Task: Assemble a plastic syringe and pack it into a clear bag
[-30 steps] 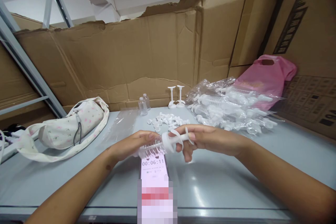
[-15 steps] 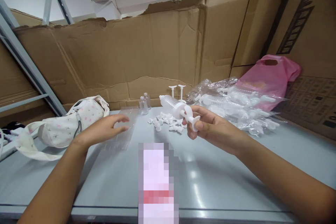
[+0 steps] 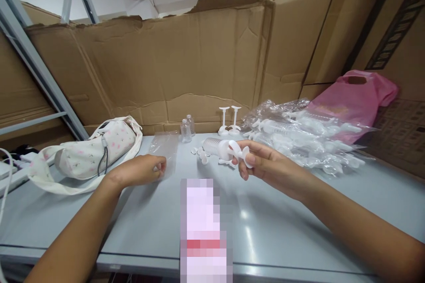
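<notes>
My right hand (image 3: 262,159) grips the white handle end of a plastic syringe (image 3: 217,148) with a clear ribbed barrel, held tilted above the table with its tip pointing left. My left hand (image 3: 144,170) has its fingers pinched together at the edge of a clear plastic bag (image 3: 168,148) lying flat on the table. Small white nozzle-like pieces (image 3: 203,157) lie behind the syringe, partly hidden by it. Two white plungers (image 3: 235,119) stand upright at the back. To their left stand two clear ribbed barrels (image 3: 186,131).
Bagged white syringes (image 3: 299,137) are heaped at the right, before a pink plastic bag (image 3: 352,101). A patterned white cloth bag (image 3: 86,152) lies at the left. Cardboard (image 3: 186,62) walls the back of the grey table (image 3: 272,230); a metal frame (image 3: 40,70) rises at the left.
My left hand has come down and its fingers have closed at the clear bag. The syringe has dipped to a flatter angle in my right hand. The view has shifted slightly.
</notes>
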A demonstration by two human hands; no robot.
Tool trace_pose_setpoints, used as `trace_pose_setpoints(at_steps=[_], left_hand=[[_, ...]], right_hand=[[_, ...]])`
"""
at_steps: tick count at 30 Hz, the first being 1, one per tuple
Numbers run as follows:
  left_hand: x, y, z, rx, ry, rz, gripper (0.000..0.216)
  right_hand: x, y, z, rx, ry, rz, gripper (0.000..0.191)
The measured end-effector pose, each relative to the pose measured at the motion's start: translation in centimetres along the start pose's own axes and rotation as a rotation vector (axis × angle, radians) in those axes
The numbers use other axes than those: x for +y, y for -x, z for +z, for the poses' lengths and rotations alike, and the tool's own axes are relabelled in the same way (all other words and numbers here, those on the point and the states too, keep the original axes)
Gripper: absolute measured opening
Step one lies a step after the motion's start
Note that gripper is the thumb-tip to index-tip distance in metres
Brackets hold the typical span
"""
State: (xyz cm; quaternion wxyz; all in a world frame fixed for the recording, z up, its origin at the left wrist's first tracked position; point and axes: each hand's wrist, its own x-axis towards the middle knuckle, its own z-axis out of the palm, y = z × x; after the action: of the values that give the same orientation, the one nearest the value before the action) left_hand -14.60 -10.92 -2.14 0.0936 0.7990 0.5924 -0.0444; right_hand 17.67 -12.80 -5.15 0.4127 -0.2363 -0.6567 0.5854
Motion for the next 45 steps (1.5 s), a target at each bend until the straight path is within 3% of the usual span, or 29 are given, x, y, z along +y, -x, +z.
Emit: trace_pose_setpoints(at_steps=[7, 18, 23, 26, 31, 35, 37, 39, 42, 45], left_hand=[[-0.7, -0.3, -0.1, -0.035, 0.040, 0.041, 0.019], [0.0, -0.6, 0.1, 0.117, -0.034, -0.049, 0.024], [0.8, -0.2, 0.1, 0.230, -0.126, -0.081, 0.014], [1.0, 0.0, 0.0, 0.422, -0.246, -0.104, 0.013], [1.1, 0.3, -0.8, 0.953, -0.423, -0.226, 0.027], [0.8, 0.9, -1.4, 1.333, -0.354, -0.237, 0.049], [0.5, 1.2, -1.6, 1.486, -0.314, -0.183, 0.040], [0.3, 1.5, -1.8, 1.648, -0.277, -0.117, 0.017], [0.2, 2.0, -2.0, 1.833, -0.046, -0.075, 0.019], [0.3, 2.6, -2.7, 1.923, 0.400, -0.059, 0.013]], right_hand=[[-0.1, 0.1, 0.1, -0.020, 0.013, -0.004, 0.025], [0.1, -0.1, 0.0, -0.013, 0.013, 0.001, 0.026], [0.1, -0.1, 0.0, -0.004, 0.030, 0.001, 0.025], [0.2, -0.1, 0.0, 0.020, 0.041, 0.008, 0.025], [0.2, -0.1, 0.1, 0.058, 0.058, 0.000, 0.027], [0.1, -0.1, 0.1, 0.081, 0.069, -0.003, 0.026], [0.1, -0.1, 0.1, 0.094, 0.070, -0.005, 0.026], [0.0, -0.1, 0.2, 0.106, 0.065, -0.008, 0.025], [0.0, -0.1, 0.3, 0.123, 0.050, -0.024, 0.024], [0.0, -0.3, 0.3, 0.152, 0.030, -0.049, 0.023]])
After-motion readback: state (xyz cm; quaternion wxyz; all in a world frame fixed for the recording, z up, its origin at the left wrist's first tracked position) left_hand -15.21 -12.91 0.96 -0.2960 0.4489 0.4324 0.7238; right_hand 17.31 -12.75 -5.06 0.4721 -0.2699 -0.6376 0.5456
